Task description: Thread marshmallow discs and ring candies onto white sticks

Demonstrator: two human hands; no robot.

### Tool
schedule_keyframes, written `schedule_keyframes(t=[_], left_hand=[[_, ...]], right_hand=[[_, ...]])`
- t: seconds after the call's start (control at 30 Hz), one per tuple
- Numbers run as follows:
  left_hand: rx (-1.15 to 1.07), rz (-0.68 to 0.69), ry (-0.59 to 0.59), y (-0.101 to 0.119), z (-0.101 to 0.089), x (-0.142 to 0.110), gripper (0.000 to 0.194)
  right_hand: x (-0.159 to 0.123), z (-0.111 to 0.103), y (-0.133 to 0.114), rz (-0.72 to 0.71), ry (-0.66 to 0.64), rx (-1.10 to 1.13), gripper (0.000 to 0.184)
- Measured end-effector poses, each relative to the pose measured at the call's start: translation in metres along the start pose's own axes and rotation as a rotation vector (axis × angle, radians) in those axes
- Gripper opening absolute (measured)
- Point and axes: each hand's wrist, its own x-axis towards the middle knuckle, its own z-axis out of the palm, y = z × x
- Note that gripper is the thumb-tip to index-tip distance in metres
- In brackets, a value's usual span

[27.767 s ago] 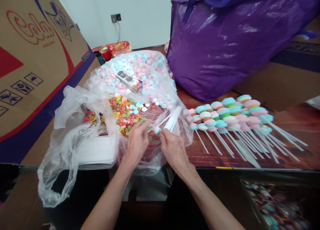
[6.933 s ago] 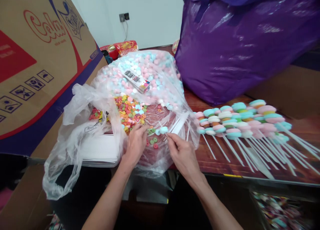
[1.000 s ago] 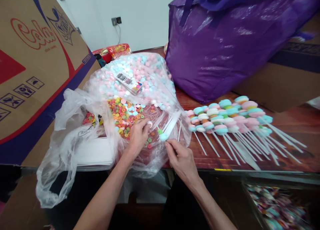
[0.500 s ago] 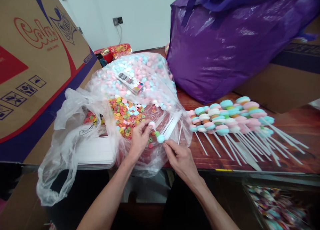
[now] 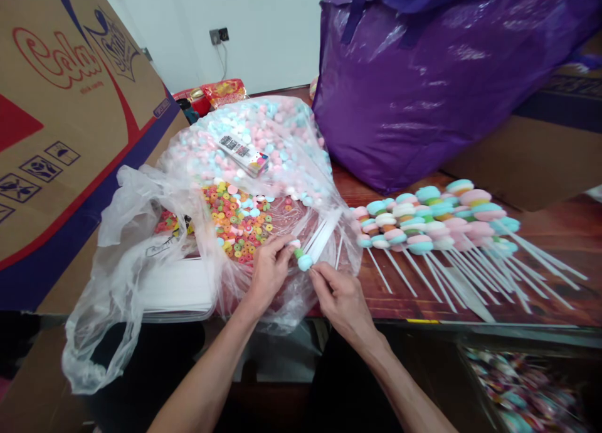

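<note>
My right hand (image 5: 341, 298) pinches the end of a stick, mostly hidden by the fingers, just beside a blue marshmallow (image 5: 305, 263). Past it on the same stick sits a green gummy ring (image 5: 298, 253). My left hand (image 5: 271, 270) is closed, thumb and fingertips on a pink-and-white marshmallow (image 5: 295, 243) at the far end, touching the ring. Loose gummy rings (image 5: 239, 223) in several colours lie on clear plastic beyond my left hand. White sticks (image 5: 324, 235) lie just behind my right hand. Marshmallow skewers (image 5: 423, 223) are piled to the right.
A clear bag of marshmallows (image 5: 286, 128) lies behind, a printed packet (image 5: 242, 154) on top. A large carton (image 5: 61, 125) stands left, a purple bag (image 5: 399, 94) back right. White sheets (image 5: 179, 285) lie front left. An open box of wrapped sweets (image 5: 522, 383) sits below right.
My left hand has moved right, bringing the pink-and-white marshmallow up against the green gummy ring. My right hand stays nearly in place with the stick.
</note>
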Motion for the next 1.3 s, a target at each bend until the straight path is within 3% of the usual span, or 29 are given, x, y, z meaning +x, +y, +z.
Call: schedule_keyframes(t=[0.23, 0.37, 0.53, 0.7, 0.97, 1.1, 1.3], left_hand=[[-0.026, -0.030, -0.101, 0.005, 0.004, -0.012, 0.026], [0.026, -0.002, -0.144, 0.007, -0.008, -0.003, 0.029], [0.488, -0.006, 0.084, 0.002, -0.025, 0.032, 0.031], [0.809, -0.034, 0.071, -0.006, -0.022, 0.045, 0.023], [0.716, -0.031, 0.127, -0.014, -0.023, 0.055, 0.019], [0.810, -0.036, 0.068, -0.013, -0.018, 0.063, 0.020], [0.934, 0.042, 0.027, -0.012, -0.018, 0.056, 0.033]], right_hand=[[0.003, 0.001, 0.002, -0.015, 0.006, -0.123, 0.029], [0.007, 0.002, 0.003, 0.017, 0.010, -0.197, 0.030], [0.009, 0.005, 0.002, 0.025, 0.050, -0.190, 0.031], [0.007, 0.007, 0.003, 0.053, 0.022, -0.183, 0.031], [0.004, 0.011, 0.005, 0.024, 0.024, -0.250, 0.034], [0.000, 0.011, 0.004, 0.001, 0.030, -0.289, 0.035], [-0.002, 0.011, 0.002, -0.026, 0.031, -0.297, 0.035]])
